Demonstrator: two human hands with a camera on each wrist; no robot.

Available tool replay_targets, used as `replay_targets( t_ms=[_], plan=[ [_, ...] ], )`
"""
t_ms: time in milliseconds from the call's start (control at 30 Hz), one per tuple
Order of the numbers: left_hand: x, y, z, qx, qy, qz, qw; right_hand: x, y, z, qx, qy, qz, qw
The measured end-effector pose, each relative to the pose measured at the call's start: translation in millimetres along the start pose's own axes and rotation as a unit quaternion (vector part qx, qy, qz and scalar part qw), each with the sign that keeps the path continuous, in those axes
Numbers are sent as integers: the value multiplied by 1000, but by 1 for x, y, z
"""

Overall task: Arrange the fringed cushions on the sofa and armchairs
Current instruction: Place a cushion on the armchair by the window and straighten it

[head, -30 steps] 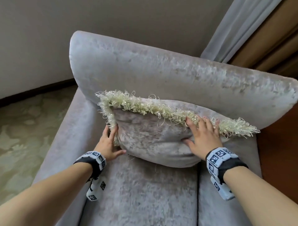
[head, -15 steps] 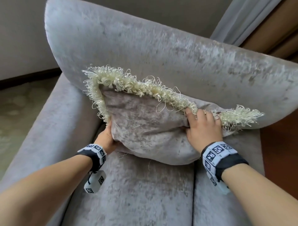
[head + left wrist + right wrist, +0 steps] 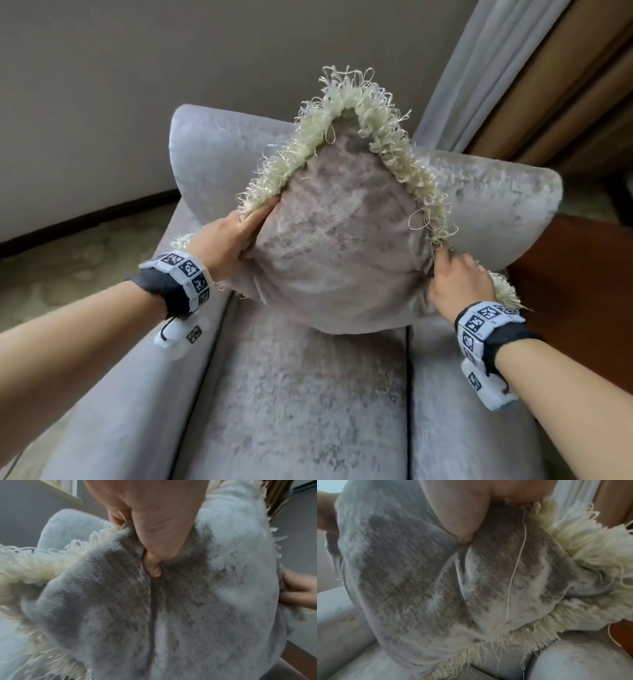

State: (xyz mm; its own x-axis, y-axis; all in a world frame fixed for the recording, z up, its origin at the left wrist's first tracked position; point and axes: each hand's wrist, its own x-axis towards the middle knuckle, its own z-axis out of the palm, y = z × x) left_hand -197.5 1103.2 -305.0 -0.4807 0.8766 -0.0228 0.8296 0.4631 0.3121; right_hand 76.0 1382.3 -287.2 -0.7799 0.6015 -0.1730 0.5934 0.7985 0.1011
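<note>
A grey velvet cushion (image 3: pixel 339 240) with a cream looped fringe (image 3: pixel 387 137) stands on one corner, diamond-wise, against the back of a grey velvet armchair (image 3: pixel 301 404). My left hand (image 3: pixel 229 240) grips its left edge, thumb pressed into the fabric (image 3: pixel 154 569). My right hand (image 3: pixel 459 281) grips the right corner beside the fringe; its thumb digs into the velvet (image 3: pixel 464 539). The cushion's upper corner rises above the chair back. Its lower corner hangs just above the seat.
The armchair back (image 3: pixel 496 205) curves behind the cushion, with padded arms (image 3: pixel 130 394) on both sides. A plain wall (image 3: pixel 102 85) and patterned carpet (image 3: pixel 68 267) lie to the left. A pale curtain (image 3: pixel 479 75) and brown wood surface (image 3: pixel 575 274) are to the right.
The cushion was lying flat-edged against the chair back; both hands have turned it and lifted it onto a corner. My left hand moved up along its left edge.
</note>
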Motion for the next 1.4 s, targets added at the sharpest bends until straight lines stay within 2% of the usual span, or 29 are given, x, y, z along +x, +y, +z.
replay_targets(
  t_ms=[167, 333, 433, 567, 667, 900, 967, 1067, 1133, 1300, 1400],
  plan=[
    [18, -8, -8, 70, -10, 7, 997, 11, 0, 25, 32, -32, 22, 999],
    [30, -20, 45, 117, -32, -9, 993, 24, -5, 86, 29, -64, 49, 996],
    [40, -29, 68, 171, -12, -14, 985, 32, -4, 110, -3, -61, 42, 997],
    [55, -40, 74, 239, 14, -16, 971, 44, 1, 127, 2, 2, 49, 999],
    [63, -45, 77, 262, 20, -22, 965, 55, 3, 129, -1, 6, 69, 998],
    [65, -44, 79, 246, 26, -12, 969, 53, 0, 138, 62, 73, 89, 991],
    [59, -45, 77, 224, 50, 11, 973, 45, -5, 130, 107, 122, 71, 984],
    [46, -47, 77, 212, 65, 66, 973, 33, -9, 121, 149, 163, -17, 975],
    [37, -49, 78, 200, 47, 92, 974, 26, -9, 120, 129, 142, -57, 980],
    [32, -52, 82, 136, -28, 58, 989, 32, 0, 124, 147, 26, -50, 988],
    [35, -43, 85, 118, -44, 30, 992, 40, 4, 125, 189, 24, -69, 979]
  ],
)
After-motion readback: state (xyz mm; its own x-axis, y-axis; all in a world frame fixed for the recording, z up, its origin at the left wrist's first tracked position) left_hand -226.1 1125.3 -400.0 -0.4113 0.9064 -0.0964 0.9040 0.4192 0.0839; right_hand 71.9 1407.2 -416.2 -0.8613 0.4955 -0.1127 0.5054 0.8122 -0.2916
